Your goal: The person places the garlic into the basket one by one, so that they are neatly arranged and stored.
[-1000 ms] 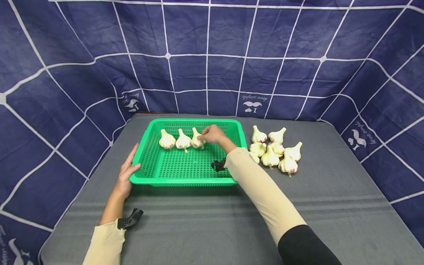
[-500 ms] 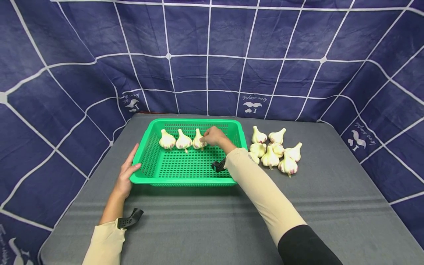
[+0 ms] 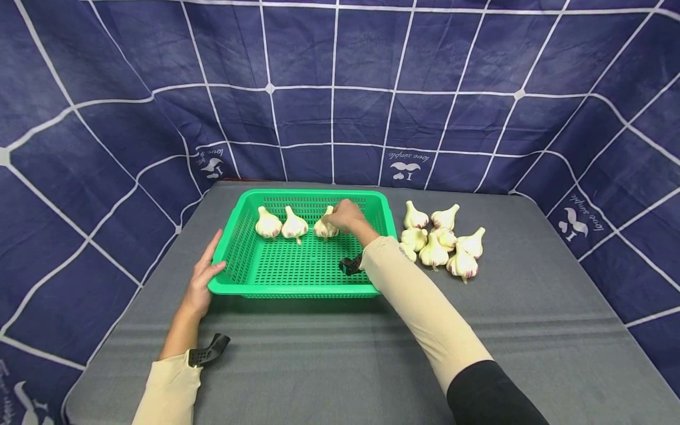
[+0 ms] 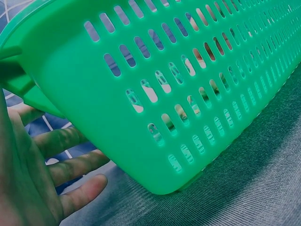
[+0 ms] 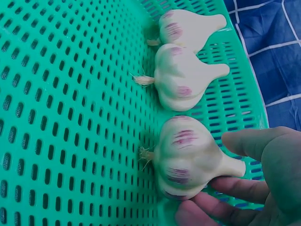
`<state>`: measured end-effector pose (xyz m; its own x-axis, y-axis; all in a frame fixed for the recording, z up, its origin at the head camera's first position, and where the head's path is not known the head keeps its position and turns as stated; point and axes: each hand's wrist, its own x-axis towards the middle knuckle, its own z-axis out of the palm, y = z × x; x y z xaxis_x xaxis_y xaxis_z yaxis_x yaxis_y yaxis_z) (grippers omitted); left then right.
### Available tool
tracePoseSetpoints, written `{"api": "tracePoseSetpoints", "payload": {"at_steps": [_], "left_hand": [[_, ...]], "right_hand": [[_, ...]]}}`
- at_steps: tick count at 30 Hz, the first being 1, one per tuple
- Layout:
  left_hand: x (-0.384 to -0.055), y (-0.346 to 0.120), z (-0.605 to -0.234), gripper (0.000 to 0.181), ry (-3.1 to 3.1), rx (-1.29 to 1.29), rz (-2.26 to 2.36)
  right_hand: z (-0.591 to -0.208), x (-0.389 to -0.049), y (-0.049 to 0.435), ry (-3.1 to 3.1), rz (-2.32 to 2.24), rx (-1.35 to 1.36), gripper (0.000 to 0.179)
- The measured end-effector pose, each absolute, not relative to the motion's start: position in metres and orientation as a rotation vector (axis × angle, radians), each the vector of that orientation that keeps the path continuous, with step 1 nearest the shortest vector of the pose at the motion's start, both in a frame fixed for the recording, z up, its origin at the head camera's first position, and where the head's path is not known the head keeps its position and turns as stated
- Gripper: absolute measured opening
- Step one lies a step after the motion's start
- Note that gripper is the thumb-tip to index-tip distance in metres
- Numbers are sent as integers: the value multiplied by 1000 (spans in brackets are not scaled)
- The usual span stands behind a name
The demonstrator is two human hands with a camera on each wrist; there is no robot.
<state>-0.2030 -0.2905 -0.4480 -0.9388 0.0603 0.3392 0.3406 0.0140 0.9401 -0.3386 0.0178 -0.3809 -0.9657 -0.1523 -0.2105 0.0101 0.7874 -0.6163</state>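
In the head view, a green perforated basket [image 3: 297, 290] lies on the grey cloth. Three garlic bulbs stand in a row along its far side: the left bulb [image 3: 268, 224], the middle bulb [image 3: 294, 225] and the right bulb [image 3: 325, 228]. My right hand [image 3: 347, 215] pinches the right bulb around its neck. In the right wrist view, the thumb and fingers lie on either side of that garlic bulb [image 5: 188, 157], its roots facing away from the palm. My left hand [image 3: 200, 283] rests at the basket's left end, thumb at the rim, and its fingers [image 4: 80, 167] are extended beside the wall.
Several more garlic bulbs [image 3: 434, 252] are piled on the grey cloth [image 3: 531, 330] just right of the basket, partly behind the right sleeve [image 3: 419, 307]. A blue curtain [image 3: 372, 71] with white lines surrounds the table at the back and sides.
The right hand has shifted the third garlic bulb a little to the right, widening the gap to the middle bulb. The left hand and basket have stayed in place.
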Motion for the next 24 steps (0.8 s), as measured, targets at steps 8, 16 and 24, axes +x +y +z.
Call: {"api": "tracePoseSetpoints", "payload": {"at_steps": [8,16,24], "left_hand": [[-204,-291,-449,66,-2084,-416,-2025],[-204,-291,-448,66,-2072,-407,-2049],[-202,-290,-447,66,-2065,-405,-2063]], "right_hand": [[-382,-344,15,2718,-877,-104,50],[-381,-341,15,2766,-923,-173,24],[-382,-345,14,2787,-885,-177,54]]}}
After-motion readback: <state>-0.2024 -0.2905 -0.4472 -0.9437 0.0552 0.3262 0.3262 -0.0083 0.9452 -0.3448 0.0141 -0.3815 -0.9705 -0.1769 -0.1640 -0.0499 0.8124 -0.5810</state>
